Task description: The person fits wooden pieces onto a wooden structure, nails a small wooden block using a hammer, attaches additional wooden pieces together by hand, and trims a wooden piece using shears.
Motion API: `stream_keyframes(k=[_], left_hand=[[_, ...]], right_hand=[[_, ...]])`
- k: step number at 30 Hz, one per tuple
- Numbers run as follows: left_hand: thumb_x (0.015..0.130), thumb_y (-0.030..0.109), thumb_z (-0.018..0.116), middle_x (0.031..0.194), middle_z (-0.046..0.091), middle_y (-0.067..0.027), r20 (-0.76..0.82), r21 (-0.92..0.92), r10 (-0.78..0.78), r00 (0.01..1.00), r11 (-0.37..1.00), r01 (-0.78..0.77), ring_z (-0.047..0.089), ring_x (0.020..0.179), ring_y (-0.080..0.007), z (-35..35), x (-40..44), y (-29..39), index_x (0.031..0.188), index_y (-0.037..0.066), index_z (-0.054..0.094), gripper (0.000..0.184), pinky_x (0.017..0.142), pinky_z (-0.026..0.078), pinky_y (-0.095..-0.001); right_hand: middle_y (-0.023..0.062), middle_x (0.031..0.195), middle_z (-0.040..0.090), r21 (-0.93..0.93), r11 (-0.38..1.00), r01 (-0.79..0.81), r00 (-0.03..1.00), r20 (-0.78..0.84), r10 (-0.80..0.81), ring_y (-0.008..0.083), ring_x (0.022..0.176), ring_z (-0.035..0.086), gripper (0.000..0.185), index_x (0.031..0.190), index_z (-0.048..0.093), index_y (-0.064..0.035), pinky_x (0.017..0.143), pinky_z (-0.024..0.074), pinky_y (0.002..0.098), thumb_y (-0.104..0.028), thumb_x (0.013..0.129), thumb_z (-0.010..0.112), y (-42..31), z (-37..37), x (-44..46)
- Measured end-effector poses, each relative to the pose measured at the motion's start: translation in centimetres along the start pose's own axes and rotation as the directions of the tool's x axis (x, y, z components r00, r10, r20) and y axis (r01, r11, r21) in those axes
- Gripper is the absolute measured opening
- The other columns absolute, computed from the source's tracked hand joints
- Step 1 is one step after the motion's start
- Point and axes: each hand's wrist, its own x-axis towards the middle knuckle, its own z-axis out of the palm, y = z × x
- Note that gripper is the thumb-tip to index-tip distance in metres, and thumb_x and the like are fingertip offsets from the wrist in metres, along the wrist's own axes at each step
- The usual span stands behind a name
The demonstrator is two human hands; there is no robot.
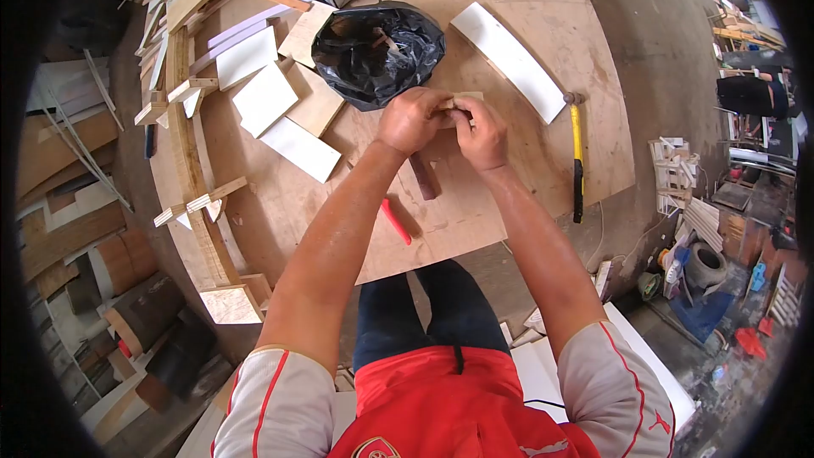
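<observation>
Workshop floor (623,242), grey-brown, scattered with timber at either side. One plywood table (526,195), broad, with a curved edge in this wide view. White boards (300,149), several, overlapping on the table's left. One black plastic bag (360,80), mouth open, beyond the hands. One white panel (509,59), right of the bag, slanting from far left to near right. One hammer (577,148), head away from the person, handle toward them. Two bare hands, left hand (411,119) and right hand (486,134), fingertips meeting just nearer than the bag. One dark brown strip (421,176), on the table near the left wrist. One red-handled tool (396,222), nearer the person. One small pale piece (475,95), at the fingertips, above the middle of the table.

Grip: both hands appear closed in a pinch on the pale piece. Handling, in this onlooker's judgement: fine fingertip work, best done with light, even pressure, thumbs opposed close together, wrists steady, and the piece turned enough to expose its edges. Orientation: a pale corner shows on the far side, toward the right; fingers cover the rest, so its long axis and pointing end cannot be told.
</observation>
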Motion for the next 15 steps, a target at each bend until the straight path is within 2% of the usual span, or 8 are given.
stream_keyframes(k=[3, 10, 15], left_hand=[[0.077, 0.008, 0.081, 0.099, 0.075, -0.0153, -0.012, 0.022, 0.018, 1.000, 1.000, -0.018, 0.073, 0.092, -0.0360, 0.1, 0.0, -0.4, 0.107, 0.007, 0.077, 0.030, 0.082, 0.059, -0.0429], [0.078, 0.006, 0.082, 0.102, 0.076, -0.0159, 0.004, -0.019, -0.013, 1.000, 1.000, 0.013, 0.073, 0.094, -0.0360, 0.2, -0.1, -0.5, 0.111, 0.007, 0.077, 0.033, 0.083, 0.059, -0.0419], [0.078, 0.005, 0.083, 0.102, 0.076, -0.0157, -0.010, 0.009, 0.020, 1.000, 1.000, -0.020, 0.074, 0.094, -0.0348, 0.2, 0.0, -0.6, 0.112, 0.007, 0.077, 0.035, 0.082, 0.059, -0.0406]], right_hand=[[0.0156, 0.102, 0.075, 0.044, 0.998, -0.053, 0.998, 0.038, 0.052, 0.0367, 0.092, 0.073, 0.016, 0.105, 0.072, -0.0044, 0.079, 0.0586, 0.0427, -0.006, 0.089, 0.076, 0.2, -0.3, 0.2], [0.0146, 0.102, 0.075, 0.046, 0.998, -0.032, 0.995, 0.098, 0.027, 0.0357, 0.092, 0.073, 0.019, 0.106, 0.072, -0.0046, 0.079, 0.0586, 0.0418, -0.007, 0.088, 0.077, 0.4, -1.0, 0.6], [0.0141, 0.102, 0.075, 0.070, 0.996, -0.055, 0.989, 0.140, 0.045, 0.0343, 0.092, 0.074, 0.021, 0.107, 0.072, -0.0041, 0.078, 0.0589, 0.0413, -0.006, 0.087, 0.078, 0.3, -1.4, 0.7]])
